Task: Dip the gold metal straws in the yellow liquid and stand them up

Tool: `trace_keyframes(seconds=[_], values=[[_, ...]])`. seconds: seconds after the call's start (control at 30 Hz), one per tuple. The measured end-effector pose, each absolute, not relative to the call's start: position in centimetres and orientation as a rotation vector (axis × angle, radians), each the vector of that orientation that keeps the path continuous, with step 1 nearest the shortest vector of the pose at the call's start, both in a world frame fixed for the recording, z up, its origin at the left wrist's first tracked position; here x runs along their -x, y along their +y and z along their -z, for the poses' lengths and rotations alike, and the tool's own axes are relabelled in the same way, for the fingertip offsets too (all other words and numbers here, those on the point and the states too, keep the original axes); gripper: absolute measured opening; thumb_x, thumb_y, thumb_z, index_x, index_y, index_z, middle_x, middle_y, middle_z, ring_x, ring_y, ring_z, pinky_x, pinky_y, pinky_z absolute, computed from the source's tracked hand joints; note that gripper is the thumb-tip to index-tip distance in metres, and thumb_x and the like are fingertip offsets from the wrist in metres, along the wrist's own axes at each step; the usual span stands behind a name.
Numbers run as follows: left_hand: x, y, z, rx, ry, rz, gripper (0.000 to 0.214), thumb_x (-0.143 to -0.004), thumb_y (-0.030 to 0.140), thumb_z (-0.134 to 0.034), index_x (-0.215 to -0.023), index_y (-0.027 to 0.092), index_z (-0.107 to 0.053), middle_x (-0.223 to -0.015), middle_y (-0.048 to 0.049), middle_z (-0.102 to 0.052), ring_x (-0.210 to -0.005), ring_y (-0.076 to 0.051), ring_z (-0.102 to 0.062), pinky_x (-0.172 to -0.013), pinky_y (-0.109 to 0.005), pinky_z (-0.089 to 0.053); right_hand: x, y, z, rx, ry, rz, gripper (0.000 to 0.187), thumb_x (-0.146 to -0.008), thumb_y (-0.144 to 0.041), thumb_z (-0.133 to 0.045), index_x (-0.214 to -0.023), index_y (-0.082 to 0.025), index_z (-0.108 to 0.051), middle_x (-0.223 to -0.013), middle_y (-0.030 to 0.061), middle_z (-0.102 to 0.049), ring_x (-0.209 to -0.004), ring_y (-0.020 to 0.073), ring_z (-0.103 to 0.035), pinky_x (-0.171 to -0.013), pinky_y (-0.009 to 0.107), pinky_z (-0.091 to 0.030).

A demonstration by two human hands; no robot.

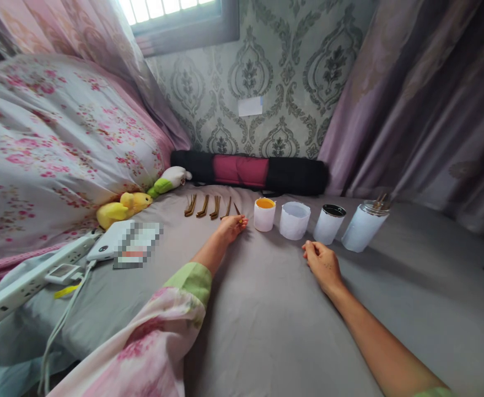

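My left hand (232, 225) reaches forward, its fingers pinched together. A thin brown stick (237, 209) rises from the fingertips with its pointed end up. To the left of that hand lie small bundles of brown sticks (203, 206) in a row on the grey sheet. My right hand (322, 263) is closed, with fingers curled in; whether it holds anything is hidden. Just beyond the hands stand a white-wrapped cup with an orange inside (264, 216), a wider white container (295, 223), a white can with a dark inside (329, 226) and a white-wrapped jar (363, 229) holding brown sticks.
A black and dark red roll (242, 170) lies along the wall. On the left are a yellow plush toy (120, 209), a green and white plush (170, 181), a white power bank (109, 242) with a cable, and a power strip (31, 284). Curtains (403, 99) hang at the right.
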State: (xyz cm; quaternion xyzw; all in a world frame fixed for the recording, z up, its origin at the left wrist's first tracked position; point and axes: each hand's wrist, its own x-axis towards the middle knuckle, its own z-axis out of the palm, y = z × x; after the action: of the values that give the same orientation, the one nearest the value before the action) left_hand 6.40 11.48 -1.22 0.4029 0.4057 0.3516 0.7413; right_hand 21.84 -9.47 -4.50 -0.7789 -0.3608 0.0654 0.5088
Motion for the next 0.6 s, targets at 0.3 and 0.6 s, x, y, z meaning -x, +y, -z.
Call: trace_keyframes(seconds=[0.3,0.6], values=[[-6.4,9.5,1.2,-0.859,0.814,-0.758,0.014,-0.072,-0.005,-0.047,-0.075,0.007,-0.056,-0.065,-0.0046,-0.058,-0.053,-0.005,-0.054,-0.052,-0.015,-0.045,-22.0,-9.5,4.6,1.885,-0.880,-0.144,0.043,-0.078,-0.051,-0.038,-0.074,-0.016,-0.061,-0.059,0.0035,-0.059,-0.051,0.0132,-0.052,-0.049,0.023,-0.037],[-6.4,8.1,2.1,-0.915,0.735,-0.811,0.009,-0.072,0.000,-0.053,-0.075,0.007,-0.057,-0.066,-0.0055,-0.058,-0.053,-0.006,-0.054,-0.054,-0.017,-0.045,-22.0,-9.5,4.7,1.888,-0.890,-0.136,0.045,-0.077,-0.053,-0.037,-0.075,-0.016,-0.062,-0.061,0.0043,-0.060,-0.053,0.0139,-0.053,-0.050,0.024,-0.039]])
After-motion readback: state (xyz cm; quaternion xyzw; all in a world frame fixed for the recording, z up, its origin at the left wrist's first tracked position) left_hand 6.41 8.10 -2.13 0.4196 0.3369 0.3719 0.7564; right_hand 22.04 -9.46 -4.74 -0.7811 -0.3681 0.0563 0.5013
